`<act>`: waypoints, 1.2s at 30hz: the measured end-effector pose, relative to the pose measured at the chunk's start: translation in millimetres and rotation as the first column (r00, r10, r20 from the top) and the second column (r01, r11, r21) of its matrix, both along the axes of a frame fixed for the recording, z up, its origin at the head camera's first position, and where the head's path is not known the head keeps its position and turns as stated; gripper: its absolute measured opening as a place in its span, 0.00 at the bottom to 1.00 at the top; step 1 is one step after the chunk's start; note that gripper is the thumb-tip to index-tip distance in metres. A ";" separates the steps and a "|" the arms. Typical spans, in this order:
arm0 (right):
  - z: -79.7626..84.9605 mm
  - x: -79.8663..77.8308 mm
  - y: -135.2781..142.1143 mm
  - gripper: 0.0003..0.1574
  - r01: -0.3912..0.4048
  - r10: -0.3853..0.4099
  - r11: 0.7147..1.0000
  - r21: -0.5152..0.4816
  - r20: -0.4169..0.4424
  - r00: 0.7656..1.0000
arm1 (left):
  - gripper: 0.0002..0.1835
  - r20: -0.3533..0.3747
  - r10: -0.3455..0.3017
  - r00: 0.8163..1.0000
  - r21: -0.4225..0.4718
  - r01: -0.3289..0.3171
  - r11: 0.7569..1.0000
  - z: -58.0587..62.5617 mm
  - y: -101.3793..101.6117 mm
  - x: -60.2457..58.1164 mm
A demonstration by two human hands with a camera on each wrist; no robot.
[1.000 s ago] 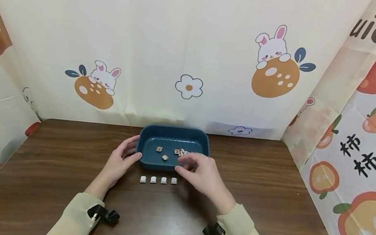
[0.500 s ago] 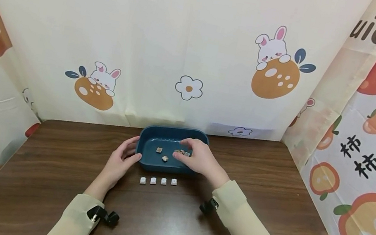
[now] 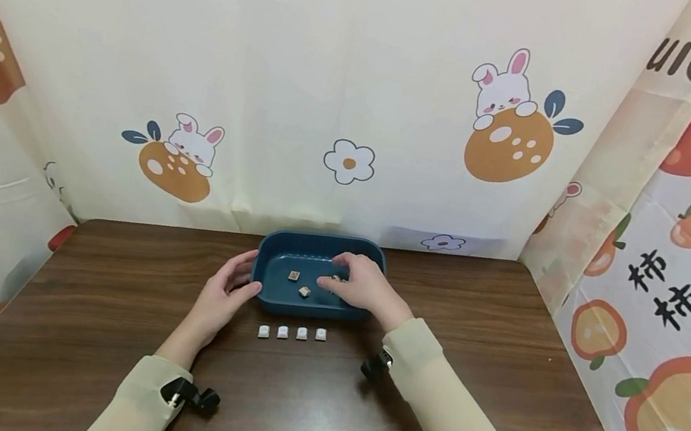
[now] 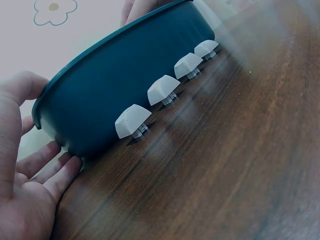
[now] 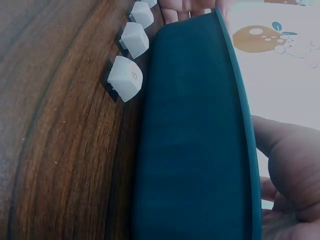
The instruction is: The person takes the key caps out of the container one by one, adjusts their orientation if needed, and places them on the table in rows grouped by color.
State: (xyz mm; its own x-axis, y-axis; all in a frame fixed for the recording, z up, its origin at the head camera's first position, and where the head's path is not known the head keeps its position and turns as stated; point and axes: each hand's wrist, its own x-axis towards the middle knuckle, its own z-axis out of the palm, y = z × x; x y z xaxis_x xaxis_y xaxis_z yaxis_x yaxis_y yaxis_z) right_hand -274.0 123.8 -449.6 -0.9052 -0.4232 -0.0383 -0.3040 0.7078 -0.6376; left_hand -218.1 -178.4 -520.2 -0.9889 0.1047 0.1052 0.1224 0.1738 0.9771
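Observation:
A dark blue rectangular tray [image 3: 308, 309] stands at the back of the table. My left hand [image 3: 219, 301] grips its left end, thumb at the rim and the other fingers against the outer wall in the left wrist view. My right hand [image 3: 367, 289] reaches over the right side into the tray, thumb and index finger apart above small pieces it partly hides. Farther left in the tray lie a small square beige-and-brown piece [image 3: 294, 276] and a pale small piece [image 3: 304, 291]. White keycaps [image 4: 133, 121] stand in a row before the tray; one [image 5: 126, 78] bears a faint character.
The brown wooden table [image 3: 284, 405] reaches back to a printed cloth [image 3: 286, 82] hanging close behind the tray. More printed cloth [image 3: 670, 303] hangs along the right side. Black wrist cameras [image 3: 190, 395] sit on both sleeves.
My right hand has moved forward and left from the tray's front right rim to over the pieces inside. The left hand stays at the tray's left end. The keycaps stay put.

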 end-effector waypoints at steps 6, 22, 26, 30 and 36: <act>-5.3 -9.2 -3.4 0.35 0.019 -0.019 0.997 0.072 0.012 1.000 | 0.33 -0.001 -0.005 1.000 0.016 0.005 1.000 1.7 1.0 1.0; -17.8 -28.0 -15.1 0.31 -0.021 0.020 0.999 0.048 0.016 1.000 | 0.33 0.015 -0.016 1.000 0.043 0.015 0.999 2.8 0.8 -1.0; -21.8 -34.8 -16.4 0.30 -0.020 0.019 1.000 0.019 0.027 0.999 | 0.33 0.013 -0.018 1.000 0.041 0.018 0.999 2.9 1.2 -1.9; -25.1 -40.5 -18.0 0.29 -0.013 0.012 1.000 0.002 0.026 1.000 | 0.33 0.007 -0.015 1.000 0.042 0.015 0.999 2.6 0.9 -2.3; -27.9 -42.1 -21.0 0.26 0.006 -0.006 1.000 -0.003 0.033 0.999 | 0.33 0.004 -0.011 1.000 0.037 0.010 0.999 2.0 0.1 -1.9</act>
State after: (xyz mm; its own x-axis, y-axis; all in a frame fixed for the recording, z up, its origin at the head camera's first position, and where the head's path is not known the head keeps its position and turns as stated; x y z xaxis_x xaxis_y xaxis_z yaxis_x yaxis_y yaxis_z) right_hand -316.1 102.8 -477.5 -0.9062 -0.4176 -0.0671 -0.2781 0.7078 -0.6494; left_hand -220.0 -178.2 -518.2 -0.9883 0.1112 0.1047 0.1195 0.1360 0.9835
